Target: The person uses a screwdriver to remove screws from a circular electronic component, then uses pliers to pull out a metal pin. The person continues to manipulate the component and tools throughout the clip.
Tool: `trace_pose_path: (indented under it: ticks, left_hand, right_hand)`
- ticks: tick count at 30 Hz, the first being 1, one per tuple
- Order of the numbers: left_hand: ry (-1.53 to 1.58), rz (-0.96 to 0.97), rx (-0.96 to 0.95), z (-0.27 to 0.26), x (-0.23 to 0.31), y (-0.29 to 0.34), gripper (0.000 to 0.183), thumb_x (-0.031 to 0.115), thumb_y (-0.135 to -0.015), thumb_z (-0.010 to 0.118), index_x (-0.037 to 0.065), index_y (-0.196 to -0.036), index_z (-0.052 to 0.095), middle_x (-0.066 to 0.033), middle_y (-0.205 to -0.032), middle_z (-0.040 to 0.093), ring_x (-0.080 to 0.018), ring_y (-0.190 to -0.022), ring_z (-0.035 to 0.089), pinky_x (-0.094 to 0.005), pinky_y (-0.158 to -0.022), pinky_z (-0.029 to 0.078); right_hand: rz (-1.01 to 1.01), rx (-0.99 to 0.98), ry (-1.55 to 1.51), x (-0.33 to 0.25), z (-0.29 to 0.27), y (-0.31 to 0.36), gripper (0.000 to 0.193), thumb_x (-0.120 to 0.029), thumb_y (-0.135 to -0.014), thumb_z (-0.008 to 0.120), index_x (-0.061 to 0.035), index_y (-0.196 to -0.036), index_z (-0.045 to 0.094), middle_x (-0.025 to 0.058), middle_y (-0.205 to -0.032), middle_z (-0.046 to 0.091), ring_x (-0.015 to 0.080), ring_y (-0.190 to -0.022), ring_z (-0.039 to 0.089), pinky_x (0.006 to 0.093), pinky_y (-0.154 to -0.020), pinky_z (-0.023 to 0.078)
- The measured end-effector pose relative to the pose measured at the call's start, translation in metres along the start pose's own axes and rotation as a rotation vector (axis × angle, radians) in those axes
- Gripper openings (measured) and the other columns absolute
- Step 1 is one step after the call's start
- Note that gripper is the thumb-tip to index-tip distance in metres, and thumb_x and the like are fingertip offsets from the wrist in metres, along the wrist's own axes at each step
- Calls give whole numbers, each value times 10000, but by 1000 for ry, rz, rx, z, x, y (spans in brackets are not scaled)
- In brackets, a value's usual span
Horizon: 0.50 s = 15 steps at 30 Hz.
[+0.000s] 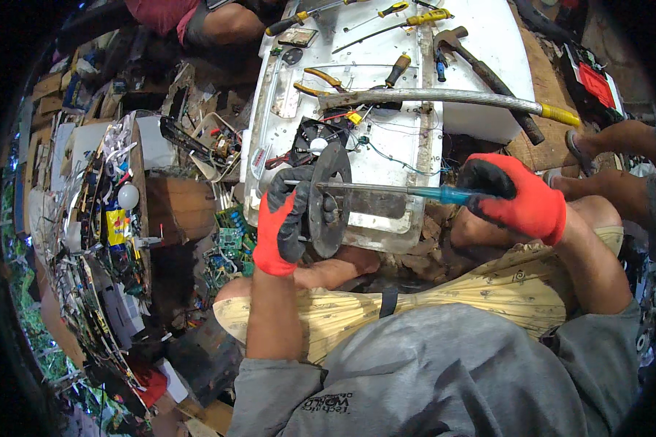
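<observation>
Both my hands wear red gloves with dark palms. My left hand [278,227] is closed on a dark, round, flat disc [326,239] with a hole in its middle, held on edge above my lap. My right hand [516,198] grips the blue handle of a long screwdriver [397,189]. The screwdriver's thin shaft runs leftward across the disc, and a metal rod end shows beyond it by my left fingers. Whether the shaft passes through the disc cannot be made out. Just beyond the disc, a black cooling fan [315,137] lies on a white panel [410,154].
Across the panel lies a ribbed metal tube [444,96] with a yellow end, touching a hammer [492,79]. Orange-handled pliers [319,81] and several screwdrivers lie farther back. Scrap and circuit boards [229,240] are heaped at left. Other people's legs [612,146] show at right and top left.
</observation>
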<state>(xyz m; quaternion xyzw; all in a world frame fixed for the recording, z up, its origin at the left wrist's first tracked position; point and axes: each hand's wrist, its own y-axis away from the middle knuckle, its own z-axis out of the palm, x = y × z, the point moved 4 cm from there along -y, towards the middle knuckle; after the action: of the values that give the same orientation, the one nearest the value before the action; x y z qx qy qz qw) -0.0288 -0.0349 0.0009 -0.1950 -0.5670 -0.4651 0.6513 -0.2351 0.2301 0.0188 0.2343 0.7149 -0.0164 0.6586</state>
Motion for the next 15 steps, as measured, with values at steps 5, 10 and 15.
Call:
trace_pose_path:
  ticks: [5, 10, 15]
  left_hand:
    - [113, -21, -32, -3, -5, -2, 211, 189, -990, 587, 31, -1130, 598, -79, -851, 683, -162, -705, 665, -304, -631, 554]
    - [-67, 21, -23, -9, -8, -4, 230, 173, -995, 574, 34, -1176, 598, -51, -882, 676, -145, -739, 655, -288, -662, 548]
    - [27, 25, 23, -7, -7, -5, 257, 196, -1003, 565, 48, -1213, 561, -67, -901, 662, -160, -724, 645, -290, -631, 552]
  right_hand:
    - [-483, 131, 315, -18, -5, 2, 305, -99, -809, 660, -9, -1094, 599, 50, -930, 643, 136, -817, 591, 305, -713, 508]
    - [143, 156, -266, -9, -4, -4, 167, -147, -901, 577, -37, -1019, 622, 7, -836, 615, 80, -721, 571, 230, -568, 444]
    - [77, 107, -481, 0, -12, -8, 148, -160, -926, 593, -40, -1008, 623, 17, -840, 619, 94, -710, 586, 222, -591, 457]
